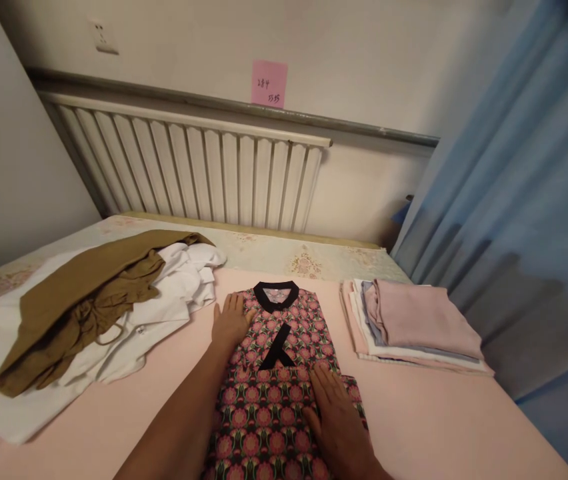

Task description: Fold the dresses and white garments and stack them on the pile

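A dark garment [264,400] with a pink flower print and a black collar lies partly folded in front of me, collar toward the wall. Two crossed black strips show on its upper part, above a straight fold edge. My left hand [233,320] lies on its left shoulder edge, fingers stretched out and pointing away from me. Lower down, my right hand [337,413] rests flat on the right side of the print, just below the fold edge, its fingers extended. Neither hand grips the cloth.
Left of the garment lies a loose heap of brown clothing [79,280] and white clothing [174,313]. A stack of folded clothes [414,320] sits to the right on the pink sheet [444,413]. Beyond are a radiator [204,167] and a blue curtain [514,200].
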`<state>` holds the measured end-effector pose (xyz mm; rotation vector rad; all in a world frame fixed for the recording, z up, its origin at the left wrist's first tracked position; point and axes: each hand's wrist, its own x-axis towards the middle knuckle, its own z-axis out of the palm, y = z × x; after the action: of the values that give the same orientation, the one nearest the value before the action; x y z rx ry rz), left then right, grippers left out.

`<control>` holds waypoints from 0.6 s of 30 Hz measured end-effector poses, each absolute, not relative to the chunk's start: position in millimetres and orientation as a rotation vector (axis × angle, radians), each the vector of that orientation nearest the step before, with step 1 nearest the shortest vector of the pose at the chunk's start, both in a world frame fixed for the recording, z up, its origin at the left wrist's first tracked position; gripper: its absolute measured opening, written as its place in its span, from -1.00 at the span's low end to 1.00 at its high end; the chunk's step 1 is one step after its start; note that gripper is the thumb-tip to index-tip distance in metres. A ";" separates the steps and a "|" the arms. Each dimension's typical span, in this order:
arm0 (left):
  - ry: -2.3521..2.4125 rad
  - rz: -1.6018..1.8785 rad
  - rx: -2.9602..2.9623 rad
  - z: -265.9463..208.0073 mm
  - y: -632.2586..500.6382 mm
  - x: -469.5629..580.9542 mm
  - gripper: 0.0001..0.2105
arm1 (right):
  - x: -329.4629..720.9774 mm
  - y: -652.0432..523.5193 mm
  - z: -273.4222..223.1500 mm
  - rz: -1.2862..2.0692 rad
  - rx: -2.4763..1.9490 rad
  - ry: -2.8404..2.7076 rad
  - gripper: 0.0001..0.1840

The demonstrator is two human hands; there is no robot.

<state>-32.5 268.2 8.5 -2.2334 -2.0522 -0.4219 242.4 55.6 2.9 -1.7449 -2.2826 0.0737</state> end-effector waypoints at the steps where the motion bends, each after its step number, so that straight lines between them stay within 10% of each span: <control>1: -2.057 -0.430 -2.231 8.3 269.2 -32.4 -0.30 | 242.4 55.5 3.1 0.071 -1.743 -2.283 -0.35; 18: -2.256 -0.757 -2.287 45.6 220.9 -64.2 -0.47 | 240.3 53.5 12.8 0.066 -1.685 -2.271 -0.37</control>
<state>-64.2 220.9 45.6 -2.2870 -2.2563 -0.7566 240.3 53.5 12.8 -1.6846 -2.2710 0.0657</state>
